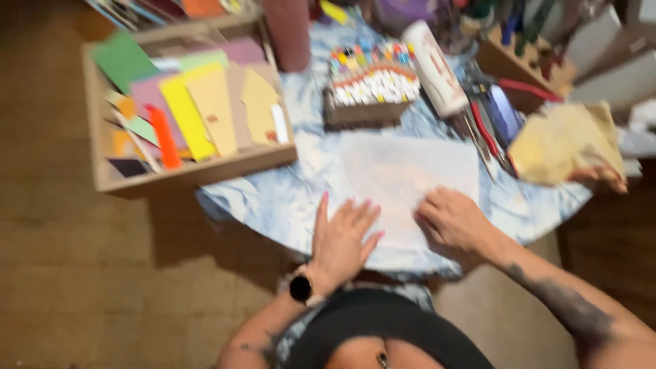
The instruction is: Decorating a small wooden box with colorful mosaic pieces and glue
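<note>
The round table [287, 198], draped in a crinkled blue-and-white cloth, stands on a brown tiled floor [82, 273], and a pale sheet [403, 181] lies flat on it at the near edge. Your left hand [342, 239] is spread open, palm down, by the sheet's lower left corner, while your right hand [454, 222] rests on its lower right edge with fingers curled and gripping nothing, so press evenly with both to keep the thin sheet from sliding or creasing. Around it sit a wooden tray [109, 179] of bright card scraps, a box of markers [372, 82], a white tube [434, 68] and a crumpled yellow rag [564, 143].
</note>
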